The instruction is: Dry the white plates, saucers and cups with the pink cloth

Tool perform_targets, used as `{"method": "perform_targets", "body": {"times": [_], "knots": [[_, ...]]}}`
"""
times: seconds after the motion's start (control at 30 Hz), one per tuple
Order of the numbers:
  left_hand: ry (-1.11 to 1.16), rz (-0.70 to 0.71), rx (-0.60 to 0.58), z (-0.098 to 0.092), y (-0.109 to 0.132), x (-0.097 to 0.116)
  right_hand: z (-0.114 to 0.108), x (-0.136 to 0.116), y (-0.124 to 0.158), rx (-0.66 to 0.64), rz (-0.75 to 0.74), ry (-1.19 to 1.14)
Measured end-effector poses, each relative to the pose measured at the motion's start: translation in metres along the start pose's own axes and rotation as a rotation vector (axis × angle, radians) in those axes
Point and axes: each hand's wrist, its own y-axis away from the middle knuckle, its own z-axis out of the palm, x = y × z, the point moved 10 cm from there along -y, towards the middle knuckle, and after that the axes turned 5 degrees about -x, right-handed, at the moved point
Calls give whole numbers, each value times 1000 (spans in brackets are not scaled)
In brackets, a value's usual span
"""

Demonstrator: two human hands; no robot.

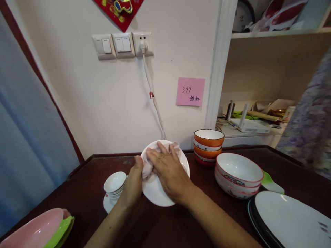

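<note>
A round white plate (160, 196) is tilted up above the dark table, its inner face toward me. Around its left rim my left hand (133, 182) is closed, thumb up. A pale pinkish cloth (147, 168) lies bunched against the plate. My right hand (170, 172) presses this cloth onto the plate's face, fingers stretched over it and pointing up and left. Part of the cloth shows beyond the right fingertips. Close by my left wrist stands a stack of small white bowls (115, 182) on a small white saucer (108, 204).
On the dark red table (98, 168), stacked orange bowls (209, 140), wider white bowls (239, 172) and large plates (292, 217) stand to the right. A pink dish (36, 229) with green leaves lies front left. Behind the table, a white cable (152, 93) hangs down the wall.
</note>
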Motion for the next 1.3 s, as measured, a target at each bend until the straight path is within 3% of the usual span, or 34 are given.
{"method": "perform_targets", "body": {"times": [0.2,0.27,0.33,0.43,0.57,0.63,0.7,0.77,0.83,0.9,1.03,1.17,1.3], "knots": [[-288,-45,-153,30,17,2,-35,54,12,224,237,-25],[-334,-26,-133,29,19,4,-44,82,21,319,372,-127],[-378,38,-39,18,18,11,-41,109,33,400,533,-283],[-403,160,140,-2,18,26,-13,130,48,510,748,-621],[-302,322,378,-17,27,38,43,105,50,548,879,-1113],[-200,362,413,-17,30,35,68,86,46,495,920,-1367],[-104,333,329,-9,26,26,76,78,43,489,954,-1510],[-51,272,171,4,19,21,63,89,44,559,955,-1509],[-43,246,51,12,16,26,34,109,46,658,908,-1365],[-48,249,34,8,15,37,-2,123,47,703,840,-1110],[-59,39,2,0,8,31,-46,114,34,545,655,-764],[-85,27,83,-9,5,23,-52,99,29,537,576,-721],[30,189,269,-15,13,20,-13,98,40,690,722,-969]]}}
